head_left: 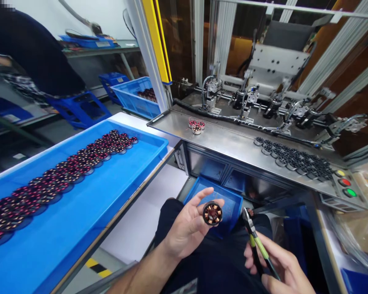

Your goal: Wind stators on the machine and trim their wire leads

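Note:
My left hand [188, 222] holds a round wound stator [212, 213] with copper coils between its fingertips, over my lap. My right hand [279, 267] grips small cutting pliers [255, 239] with green and black handles; their jaws point up toward the stator and stay a little to its right. A small blue bin [230, 198] sits just behind the stator under the machine's front edge.
A long blue tray [88, 212] on the left carries rows of wound stators [58, 177]. The steel machine deck [233, 145] bears three stators [196, 125], a row of dark bare cores [294, 157] and coloured buttons [345, 182]. Another person [27, 49] stands far left.

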Demonstrator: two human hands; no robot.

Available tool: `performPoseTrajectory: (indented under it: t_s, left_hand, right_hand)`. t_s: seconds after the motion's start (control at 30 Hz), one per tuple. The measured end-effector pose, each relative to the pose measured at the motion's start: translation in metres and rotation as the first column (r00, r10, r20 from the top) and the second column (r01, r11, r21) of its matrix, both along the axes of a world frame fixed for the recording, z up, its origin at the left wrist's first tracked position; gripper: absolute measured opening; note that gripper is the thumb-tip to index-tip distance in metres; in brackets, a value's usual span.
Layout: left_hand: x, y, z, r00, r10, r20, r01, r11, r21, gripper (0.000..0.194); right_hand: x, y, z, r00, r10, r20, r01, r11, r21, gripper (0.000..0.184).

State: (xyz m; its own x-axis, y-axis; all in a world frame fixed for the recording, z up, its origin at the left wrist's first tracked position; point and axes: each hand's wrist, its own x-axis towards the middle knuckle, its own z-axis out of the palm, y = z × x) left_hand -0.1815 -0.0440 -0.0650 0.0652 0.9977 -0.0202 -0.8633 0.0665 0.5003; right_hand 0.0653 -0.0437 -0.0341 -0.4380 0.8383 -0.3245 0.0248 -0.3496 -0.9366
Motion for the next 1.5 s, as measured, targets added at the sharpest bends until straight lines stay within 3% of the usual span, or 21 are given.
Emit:
performPoseTrajectory:
  t_s: [0.2,0.3,0.37,0.43,0.5,0.53,0.57,0.6,0.63,0.73,0.8,0.9,1.07,1.2,1.37,1.5]
  left_hand:
    - [-0.001,0.002,-0.002,0.999,0.036,-0.024,-0.036,0.999,-0.018,0.066]
    - [-0.004,0.0,-0.001,0.989,0.092,-0.113,-0.098,0.994,-0.05,0.072]
    - [-0.012,-0.006,0.001,0.969,0.146,-0.201,-0.16,0.985,-0.058,0.077]
    - [-0.028,-0.016,0.003,0.932,0.204,-0.3,-0.227,0.973,-0.043,0.079]
    - [-0.055,-0.026,0.004,0.831,0.273,-0.485,-0.317,0.948,-0.01,0.079]
    - [-0.073,-0.029,0.004,0.729,0.303,-0.614,-0.372,0.928,0.017,0.078]
    - [-0.094,-0.029,0.003,0.59,0.321,-0.741,-0.428,0.902,0.05,0.077]
    - [-0.117,-0.028,0.002,0.403,0.313,-0.86,-0.482,0.871,0.091,0.076]
    - [-0.142,-0.024,-0.001,0.289,0.301,-0.909,-0.53,0.841,0.111,0.075]
    - [-0.222,-0.004,-0.014,0.063,0.244,-0.968,-0.658,0.739,0.144,0.062]
    - [-0.267,0.01,-0.027,-0.09,0.158,-0.983,-0.712,0.68,0.175,0.04]
    - [-0.311,0.025,-0.048,-0.265,0.019,-0.964,-0.726,0.654,0.212,0.031]
    - [-0.346,0.042,-0.076,-0.452,-0.129,-0.883,-0.686,0.682,0.252,0.034]
    - [-0.367,0.046,-0.083,-0.533,-0.192,-0.824,-0.671,0.689,0.273,0.035]
    - [-0.374,0.04,-0.076,-0.579,-0.222,-0.785,-0.671,0.677,0.304,0.035]
    - [-0.353,0.057,-0.052,-0.599,-0.127,-0.791,-0.62,0.698,0.358,0.04]
  right_hand:
    - [0.001,0.015,-0.017,0.982,0.173,0.08,-0.175,0.984,0.023,0.065]
    - [-0.014,0.051,-0.009,0.955,0.152,0.256,-0.215,0.947,0.24,0.064]
    - [-0.03,0.091,0.004,0.91,0.026,0.415,-0.256,0.822,0.509,0.064]
    - [-0.05,0.139,0.016,0.816,-0.175,0.552,-0.352,0.607,0.713,0.066]
    - [-0.074,0.189,0.023,0.648,-0.369,0.666,-0.474,0.489,0.732,0.066]
    - [-0.086,0.212,0.023,0.605,-0.401,0.688,-0.504,0.476,0.721,0.067]
    - [-0.099,0.233,0.021,0.574,-0.417,0.705,-0.527,0.471,0.708,0.066]
    - [-0.111,0.25,0.018,0.551,-0.422,0.72,-0.547,0.468,0.694,0.065]
    - [-0.123,0.264,0.014,0.541,-0.42,0.729,-0.561,0.465,0.685,0.063]
    - [-0.147,0.29,-0.001,0.515,-0.444,0.733,-0.589,0.438,0.679,0.059]
    - [-0.155,0.297,-0.01,0.512,-0.473,0.717,-0.59,0.414,0.694,0.055]
    - [-0.159,0.302,-0.02,0.514,-0.499,0.698,-0.594,0.379,0.709,0.049]
    - [-0.157,0.306,-0.029,0.511,-0.516,0.687,-0.61,0.345,0.713,0.047]
    - [-0.157,0.307,-0.03,0.509,-0.523,0.684,-0.615,0.335,0.714,0.048]
    - [-0.158,0.306,-0.03,0.515,-0.525,0.678,-0.605,0.338,0.721,0.045]
    - [-0.159,0.303,-0.029,0.508,-0.522,0.685,-0.601,0.355,0.716,0.04]
